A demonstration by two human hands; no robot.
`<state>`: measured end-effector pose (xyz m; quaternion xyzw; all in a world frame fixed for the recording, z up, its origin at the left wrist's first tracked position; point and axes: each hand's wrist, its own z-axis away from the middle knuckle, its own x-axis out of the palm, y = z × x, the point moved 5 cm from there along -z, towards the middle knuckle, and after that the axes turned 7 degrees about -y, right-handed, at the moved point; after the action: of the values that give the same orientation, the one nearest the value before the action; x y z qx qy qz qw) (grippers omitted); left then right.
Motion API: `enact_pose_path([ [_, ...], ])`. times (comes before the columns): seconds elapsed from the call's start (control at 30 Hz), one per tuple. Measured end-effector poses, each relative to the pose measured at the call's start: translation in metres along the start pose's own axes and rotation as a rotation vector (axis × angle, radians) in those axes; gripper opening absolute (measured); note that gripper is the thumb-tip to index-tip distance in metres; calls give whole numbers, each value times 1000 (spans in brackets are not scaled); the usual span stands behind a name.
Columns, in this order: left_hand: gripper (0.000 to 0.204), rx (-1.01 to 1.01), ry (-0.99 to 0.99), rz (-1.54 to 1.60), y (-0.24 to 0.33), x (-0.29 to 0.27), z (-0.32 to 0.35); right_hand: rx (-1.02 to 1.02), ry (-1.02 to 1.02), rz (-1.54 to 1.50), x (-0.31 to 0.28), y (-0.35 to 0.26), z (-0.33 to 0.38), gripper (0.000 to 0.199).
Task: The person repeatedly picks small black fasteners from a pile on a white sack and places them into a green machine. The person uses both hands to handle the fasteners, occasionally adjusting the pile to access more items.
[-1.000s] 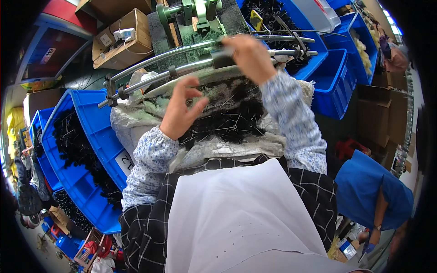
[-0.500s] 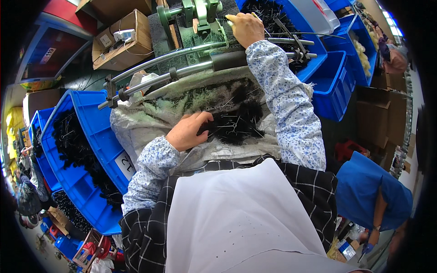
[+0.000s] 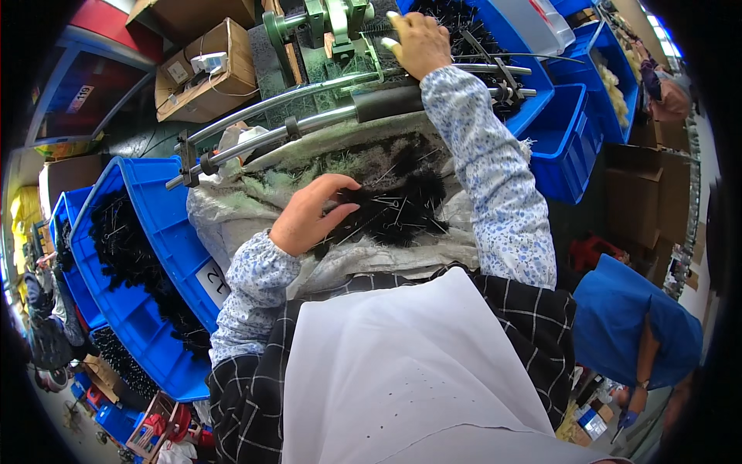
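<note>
My left hand (image 3: 308,216) hovers at the near left side of a pile of black twisted-wire brushes (image 3: 402,210). Its thumb and forefinger are apart, with nothing seen between them. Thin metal stems, some ending in loops, stick out of the pile, which lies on a pale cloth (image 3: 232,205) over my lap. My right hand (image 3: 421,45) is stretched out beside a green machine (image 3: 338,27), its fingers apart and light covers on some fingertips. No brush shows in it. Both forearms wear flowered sleeves.
Chrome rails (image 3: 317,118) with a dark sleeve cross in front of the machine. A blue bin (image 3: 147,224) with black brushes stands left; another (image 3: 533,97) is at far right beside a smaller blue bin (image 3: 568,151). A cardboard box (image 3: 205,73) sits far left. A person in blue (image 3: 638,325) is at right.
My left hand has lifted a little off the pile, and its thumb and forefinger have spread. My right hand's fingers have opened out near the machine, the hand shifting slightly away from me.
</note>
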<state>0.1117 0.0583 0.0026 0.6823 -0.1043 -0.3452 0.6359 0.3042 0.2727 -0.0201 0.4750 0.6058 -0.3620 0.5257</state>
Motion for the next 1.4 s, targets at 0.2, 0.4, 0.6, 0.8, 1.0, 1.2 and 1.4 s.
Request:
enact_pose_path([
  [0.2,34,-93,40,43,-8,-11,5,43,54,-194,9,7,9,35],
  [0.4,34,-49,93,71,-8,-13,4,-5,179,-207,0,-45,4,14],
  [0.6,33,-21,126,22,1,-19,2,8,114,-174,-5,-65,3,27],
  [0.8,30,55,196,-69,-2,-32,9,27,29,-74,1,-9,5,29],
  [1.0,30,28,172,65,-4,-24,-2,71,6,-82,16,50,-18,23],
  [1.2,29,54,157,17,-6,-14,-16,3,239,-18,-22,88,-12,18],
  [1.4,20,62,454,132,-9,-8,-34,-105,-529,-596,-69,-24,82,30],
])
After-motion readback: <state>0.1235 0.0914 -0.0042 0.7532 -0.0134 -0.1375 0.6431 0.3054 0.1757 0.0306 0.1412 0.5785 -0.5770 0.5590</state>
